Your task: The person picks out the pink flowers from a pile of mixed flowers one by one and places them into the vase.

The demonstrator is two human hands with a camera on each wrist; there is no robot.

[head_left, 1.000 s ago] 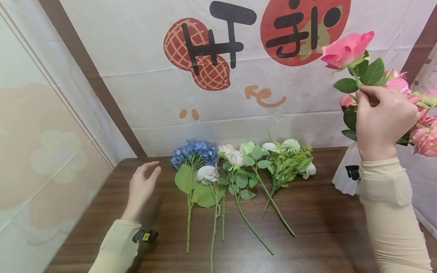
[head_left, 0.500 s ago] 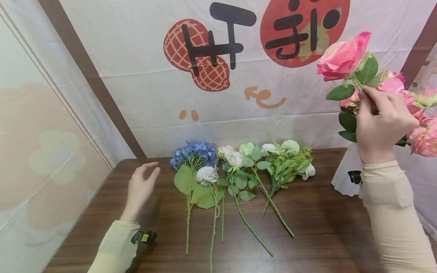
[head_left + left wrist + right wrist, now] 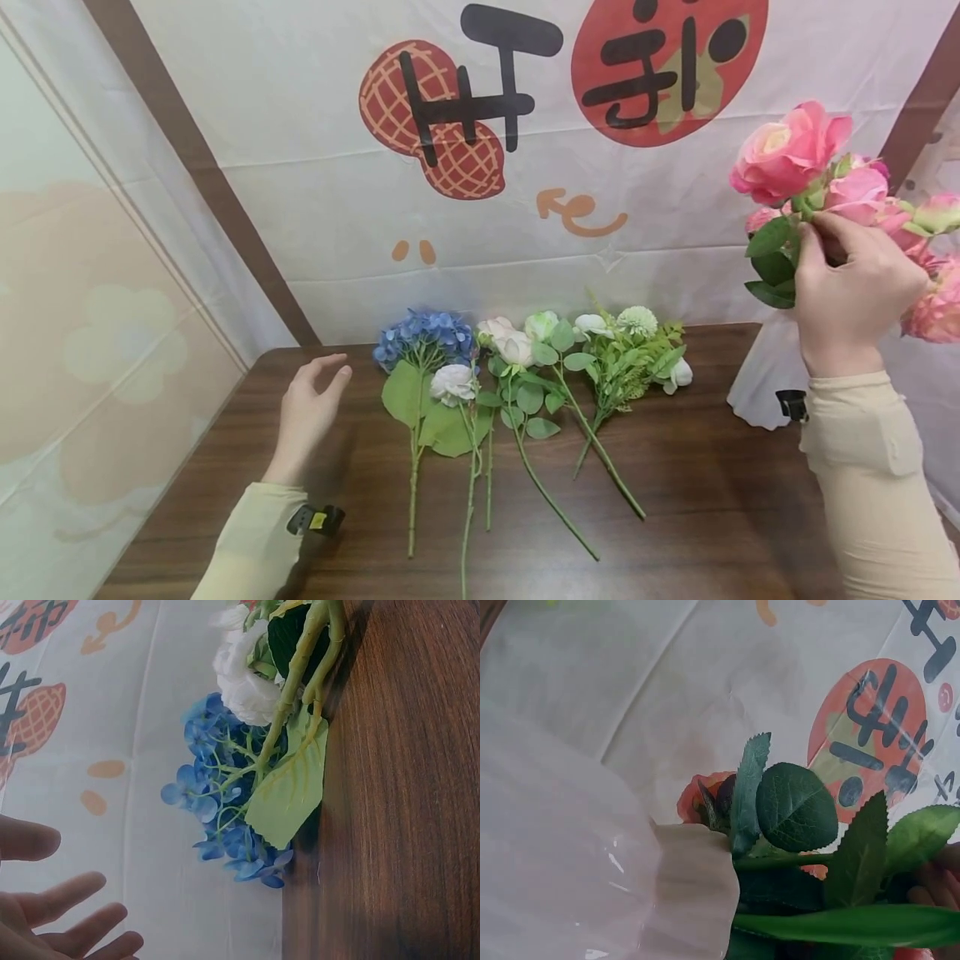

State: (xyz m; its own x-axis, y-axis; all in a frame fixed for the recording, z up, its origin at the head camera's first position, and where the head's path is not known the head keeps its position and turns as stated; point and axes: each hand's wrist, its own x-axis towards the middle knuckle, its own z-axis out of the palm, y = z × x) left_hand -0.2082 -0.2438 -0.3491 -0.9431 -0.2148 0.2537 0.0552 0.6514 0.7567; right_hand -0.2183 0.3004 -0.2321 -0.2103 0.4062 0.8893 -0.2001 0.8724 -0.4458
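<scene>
My right hand pinches the stem of a pink rose just below its bloom. Behind it, more pink flowers rise from a white vase, partly hidden by my hand and sleeve. In the right wrist view, green stems and leaves come out of the wavy vase mouth, with fingertips at the right edge. My left hand is held with relaxed fingers at the table's left side, holding nothing. Nearest to it lies a blue hydrangea with broad green leaves.
Right of the hydrangea, a white flower, pale roses and a white-and-green spray lie on the brown wooden table, stems toward me. A printed white cloth hangs behind the table.
The pink rose first tips left, then comes lower and to the right, closer to the other pink flowers, with my right hand moving slightly down. My left hand stays still.
</scene>
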